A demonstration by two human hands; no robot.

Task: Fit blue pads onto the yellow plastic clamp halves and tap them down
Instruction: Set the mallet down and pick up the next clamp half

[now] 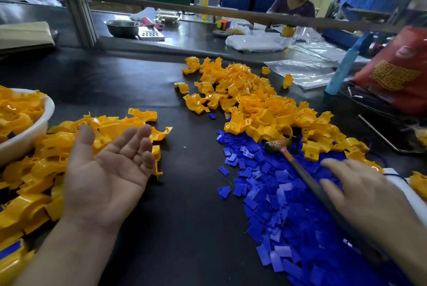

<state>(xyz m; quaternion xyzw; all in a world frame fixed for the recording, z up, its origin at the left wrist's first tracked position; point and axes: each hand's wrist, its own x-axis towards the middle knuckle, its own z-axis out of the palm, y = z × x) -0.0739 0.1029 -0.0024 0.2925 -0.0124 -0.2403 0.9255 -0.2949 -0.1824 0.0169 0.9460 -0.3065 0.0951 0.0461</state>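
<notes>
From the head view, we are holding our left hand [108, 177] palm up above the dark table [184, 193], near its left edge; its fingers [132, 137] are lying loosely spread and are carrying nothing. Under and beside that hand a heap of yellow clamp halves [46, 151] is spreading along the left edge, some of them showing blue inside, and a white basin [34, 128] at that edge is holding more yellow parts. Our right hand [365, 195] is reaching palm down over the near right part of the table, its fingers straight and apart, gripping nothing; it is blurred, so we cannot tell whether it is touching anything. Below it the blue pads [277, 193] are lying in a broad loose pile, and a hammer [300, 165] is resting on that pile, its head pointing toward the table's middle and its handle running under our right hand. A second, larger pile of yellow halves [254, 105] is sitting toward the far right, touching the blue pads. At the right edge a red bag [397, 73] is standing, with clear plastic bags [300, 70] lying beside it.
</notes>
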